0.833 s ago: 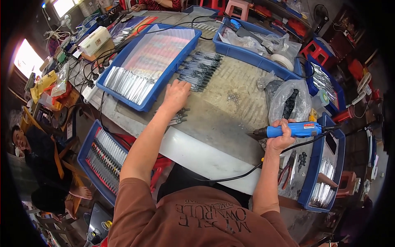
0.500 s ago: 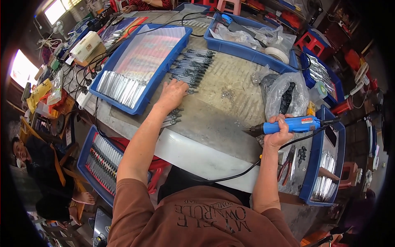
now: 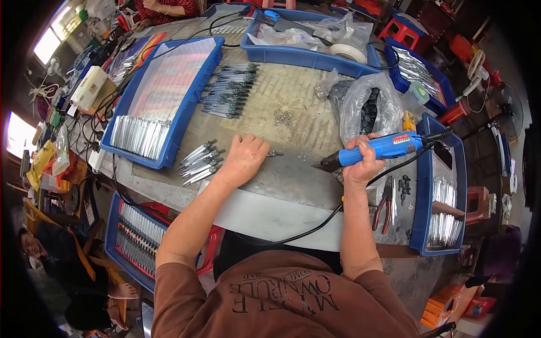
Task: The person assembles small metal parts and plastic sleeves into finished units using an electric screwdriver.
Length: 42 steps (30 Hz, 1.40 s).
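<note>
My left hand [image 3: 245, 160] is closed on a slim metal rod; only its dark knobbed end [image 3: 275, 153] sticks out past the fingers. My right hand [image 3: 362, 162] is wrapped around a blue electric screwdriver [image 3: 391, 146], its black nose pointing left toward the rod's end, a gap between them. Just left of my left hand lies a small heap of silver rods with dark ends [image 3: 198, 163]. Farther back, a larger stack of similar rods [image 3: 230, 91] lies in rows beside a blue tray [image 3: 187, 115] of silver rods and clear sheeting.
A clear bag of dark parts [image 3: 352, 110] stands behind the screwdriver. Pliers [image 3: 384, 209] and small black parts [image 3: 404, 188] lie at right, beside a divided blue tray [image 3: 418, 231]. Another blue tray [image 3: 307, 56] holds bags at the back. A screwdriver cable [image 3: 315, 232] crosses the front edge.
My left hand has come from the far stack toward me and rightward, now with a rod in it. My right hand still holds the screwdriver, and the whole view has shifted.
</note>
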Available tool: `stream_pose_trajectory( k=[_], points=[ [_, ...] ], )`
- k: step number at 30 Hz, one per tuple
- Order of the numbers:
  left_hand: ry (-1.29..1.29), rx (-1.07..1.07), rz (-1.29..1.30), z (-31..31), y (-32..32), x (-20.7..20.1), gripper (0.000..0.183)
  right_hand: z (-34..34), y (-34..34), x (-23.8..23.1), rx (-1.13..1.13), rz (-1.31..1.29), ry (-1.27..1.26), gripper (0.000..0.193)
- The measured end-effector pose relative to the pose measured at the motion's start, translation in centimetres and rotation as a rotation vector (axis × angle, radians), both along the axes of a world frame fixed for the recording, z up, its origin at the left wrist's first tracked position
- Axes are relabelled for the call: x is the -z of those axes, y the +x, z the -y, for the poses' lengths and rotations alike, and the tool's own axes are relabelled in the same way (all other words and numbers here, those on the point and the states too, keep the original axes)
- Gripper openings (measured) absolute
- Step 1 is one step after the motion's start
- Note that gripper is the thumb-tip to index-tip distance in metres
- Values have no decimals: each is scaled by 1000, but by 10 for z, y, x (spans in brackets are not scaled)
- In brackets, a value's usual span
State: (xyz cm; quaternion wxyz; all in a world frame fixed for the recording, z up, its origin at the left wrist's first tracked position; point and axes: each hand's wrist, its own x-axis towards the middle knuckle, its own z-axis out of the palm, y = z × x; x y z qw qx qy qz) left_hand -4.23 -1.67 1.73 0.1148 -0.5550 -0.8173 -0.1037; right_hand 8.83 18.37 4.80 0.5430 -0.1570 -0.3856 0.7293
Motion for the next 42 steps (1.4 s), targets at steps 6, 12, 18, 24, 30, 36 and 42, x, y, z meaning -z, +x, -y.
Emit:
stream_pose_trajectory(
  k=[6, 12, 18, 24, 30, 36, 42],
  points=[
    [90, 7, 98, -2, 5, 8, 14, 1, 1, -3, 15, 40, 16, 33],
    [116, -19, 148, -10, 5, 6, 8, -1, 0, -1, -11, 25, 4, 34],
    [77, -121, 39, -36, -4, 0, 10, 0, 0, 0, -9, 29, 12, 34],
    [-13, -113, 41, -49, 1, -2, 14, 1, 0, -1, -8, 2, -2, 34],
    [12, 151, 247, -25, 7, -14, 12, -1, 0, 0, -10, 1, 4, 34],
    [118, -39, 319, -18, 6, -9, 11, 0, 0, -2, -7, 4, 11, 32],
    [114, 0, 279, -20, 20, 1, 13, 0, 0, 0, 5, 6, -6, 32]
  ],
)
